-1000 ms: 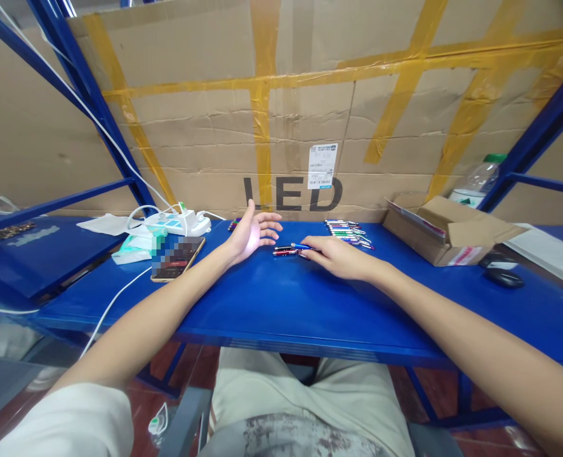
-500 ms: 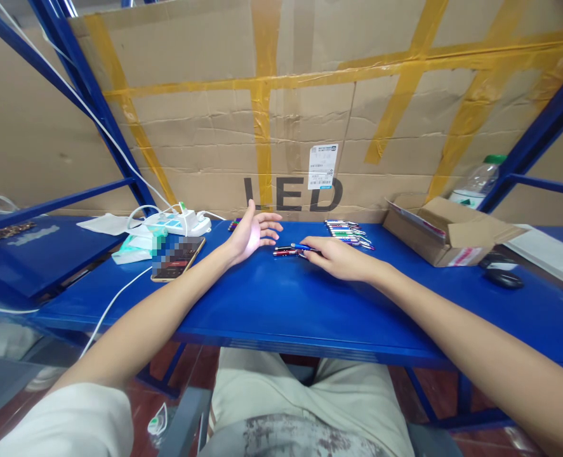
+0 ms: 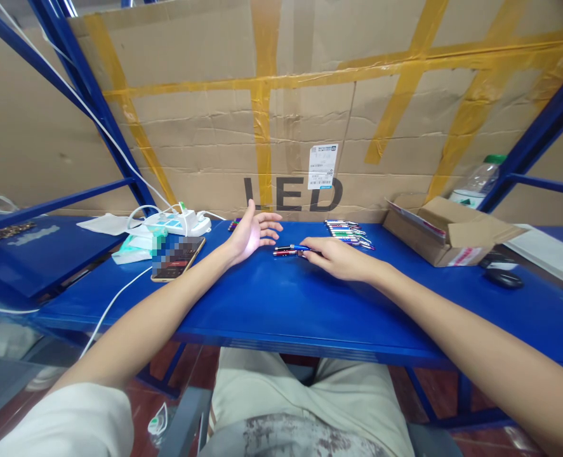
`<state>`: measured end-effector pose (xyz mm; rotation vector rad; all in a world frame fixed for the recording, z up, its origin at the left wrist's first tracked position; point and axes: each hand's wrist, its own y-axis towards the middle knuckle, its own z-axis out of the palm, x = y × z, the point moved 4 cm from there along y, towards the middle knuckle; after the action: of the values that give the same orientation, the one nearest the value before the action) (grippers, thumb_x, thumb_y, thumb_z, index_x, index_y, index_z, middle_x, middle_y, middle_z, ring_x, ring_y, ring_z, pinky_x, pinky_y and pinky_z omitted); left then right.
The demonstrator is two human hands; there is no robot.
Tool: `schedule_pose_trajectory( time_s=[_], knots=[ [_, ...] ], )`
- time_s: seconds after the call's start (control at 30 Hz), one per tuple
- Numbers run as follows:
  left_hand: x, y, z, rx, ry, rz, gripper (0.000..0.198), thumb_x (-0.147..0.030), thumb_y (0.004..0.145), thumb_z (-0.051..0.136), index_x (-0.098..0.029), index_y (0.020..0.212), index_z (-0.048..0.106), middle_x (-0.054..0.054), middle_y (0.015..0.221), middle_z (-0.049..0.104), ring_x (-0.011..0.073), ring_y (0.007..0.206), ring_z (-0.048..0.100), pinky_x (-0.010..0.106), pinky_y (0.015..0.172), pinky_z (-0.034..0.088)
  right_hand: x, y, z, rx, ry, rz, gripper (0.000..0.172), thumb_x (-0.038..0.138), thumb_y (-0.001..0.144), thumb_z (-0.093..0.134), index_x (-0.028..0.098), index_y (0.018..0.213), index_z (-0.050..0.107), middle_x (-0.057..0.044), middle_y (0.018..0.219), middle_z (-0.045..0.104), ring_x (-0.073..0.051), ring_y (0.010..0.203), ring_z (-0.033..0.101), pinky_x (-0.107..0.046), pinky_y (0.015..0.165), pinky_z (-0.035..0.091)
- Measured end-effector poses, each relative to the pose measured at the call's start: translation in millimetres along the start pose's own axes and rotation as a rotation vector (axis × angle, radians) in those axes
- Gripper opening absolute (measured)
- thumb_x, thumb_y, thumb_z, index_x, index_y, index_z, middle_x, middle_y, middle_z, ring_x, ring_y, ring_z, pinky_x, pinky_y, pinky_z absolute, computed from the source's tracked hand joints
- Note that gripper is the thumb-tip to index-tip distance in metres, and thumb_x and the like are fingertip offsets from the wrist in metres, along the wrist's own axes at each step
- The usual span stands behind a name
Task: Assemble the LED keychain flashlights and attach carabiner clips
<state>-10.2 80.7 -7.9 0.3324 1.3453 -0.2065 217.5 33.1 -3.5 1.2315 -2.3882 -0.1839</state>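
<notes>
My left hand [image 3: 249, 238] is raised on its edge over the table, palm turned right and fingers spread, holding nothing. A pale pinkish glow lies on its palm. The closed fingers of my right hand [image 3: 333, 257] are around the end of a blue pen-shaped flashlight [image 3: 304, 248], which points toward that palm. Just beside it, a red pen-shaped flashlight [image 3: 285, 252] lies by my right fingertips, with a dark one close alongside. Behind my right hand is a row of several coloured flashlights with metal clips [image 3: 343, 231]. A few more [image 3: 234, 224] show partly behind my left hand.
A phone [image 3: 179, 259], a green-and-white packet [image 3: 136, 246] and a power strip [image 3: 181, 222] with cables lie to the left. At right stand an open cardboard box [image 3: 447, 235], a black mouse [image 3: 504, 278] and a bottle [image 3: 478, 181]. A large taped cardboard sheet [image 3: 205, 139] backs the blue table [image 3: 281, 304].
The blue flashlight's front end has dropped slightly and sits closer to the others in front of my right fingers. Both hands stay almost in place; the glow remains on my left palm.
</notes>
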Motion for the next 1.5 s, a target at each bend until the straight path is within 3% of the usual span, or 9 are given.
schedule_pose_trajectory(
  time_s=[0.23, 0.63, 1.1, 1.27, 1.33, 1.4, 1.5],
  knots=[
    [-0.1, 0.4, -0.1, 0.004, 0.009, 0.0, 0.091, -0.093, 0.098, 0.031, -0.015, 0.114, 0.074, 0.016, 0.106, 0.077, 0.0219, 0.08, 0.07, 0.032, 0.071, 0.057, -1.6, -0.3, 0.8, -0.008, 0.024, 0.017, 0.026, 0.037, 0.11, 0.048, 0.021, 0.11, 0.069, -0.009, 0.104, 0.077, -0.025, 0.089, 0.069, -0.036, 0.082, 0.049],
    [0.5, 0.2, 0.0, 0.009, 0.002, 0.002, 0.091, -0.093, 0.098, 0.032, -0.014, 0.114, 0.074, 0.016, 0.106, 0.077, 0.0216, 0.08, 0.07, 0.032, 0.071, 0.057, -0.9, -0.1, 0.6, -0.002, 0.004, -0.015, 0.03, 0.037, 0.113, 0.044, 0.021, 0.112, 0.07, -0.011, 0.115, 0.078, -0.026, 0.099, 0.07, -0.038, 0.09, 0.05],
    [0.6, 0.9, 0.7, 0.018, 0.03, 0.007, 0.087, -0.093, 0.097, 0.037, -0.015, 0.112, 0.075, 0.015, 0.105, 0.077, 0.0207, 0.08, 0.07, 0.031, 0.071, 0.057, -1.0, 0.5, 1.2, -0.007, -0.007, 0.011, 0.029, 0.039, 0.112, 0.046, 0.022, 0.109, 0.07, -0.01, 0.106, 0.077, -0.026, 0.093, 0.07, -0.038, 0.086, 0.051],
    [1.8, -1.4, 5.1, -0.013, 0.387, 0.141, 0.064, -0.078, 0.095, 0.065, -0.016, 0.104, 0.076, 0.01, 0.091, 0.074, 0.0179, 0.073, 0.064, 0.029, 0.068, 0.05, 0.0, -0.2, 1.8, 0.009, 0.019, -0.036, 0.035, 0.041, 0.113, 0.045, 0.021, 0.128, 0.07, -0.014, 0.122, 0.076, -0.029, 0.108, 0.07, -0.043, 0.098, 0.053],
    [1.8, -6.4, 14.7, 0.08, 0.599, 0.242, 0.051, -0.067, 0.094, 0.075, -0.017, 0.099, 0.077, 0.007, 0.085, 0.072, 0.0191, 0.075, 0.063, 0.03, 0.071, 0.048, -1.5, -0.1, 3.0, 0.009, 0.027, -0.039, 0.036, 0.042, 0.113, 0.046, 0.022, 0.13, 0.07, -0.013, 0.124, 0.076, -0.029, 0.111, 0.071, -0.044, 0.1, 0.053],
    [3.4, -12.3, 24.2, 0.171, 0.729, 0.291, 0.043, -0.061, 0.095, 0.075, -0.018, 0.097, 0.079, 0.007, 0.086, 0.075, 0.0211, 0.079, 0.064, 0.032, 0.075, 0.048, -3.6, 0.2, 4.8, 0.008, 0.024, -0.031, 0.034, 0.043, 0.113, 0.047, 0.023, 0.124, 0.072, -0.012, 0.122, 0.077, -0.029, 0.108, 0.071, -0.042, 0.097, 0.054],
    [4.0, -18.0, 31.1, 0.193, 0.804, 0.335, 0.039, -0.058, 0.096, 0.074, -0.019, 0.099, 0.079, 0.007, 0.089, 0.076, 0.0209, 0.078, 0.062, 0.032, 0.073, 0.047, -6.2, 0.6, 7.6, 0.023, 0.0, -0.002, 0.033, 0.045, 0.113, 0.047, 0.022, 0.11, 0.072, -0.012, 0.111, 0.079, -0.028, 0.097, 0.071, -0.039, 0.086, 0.053]
  ],
)
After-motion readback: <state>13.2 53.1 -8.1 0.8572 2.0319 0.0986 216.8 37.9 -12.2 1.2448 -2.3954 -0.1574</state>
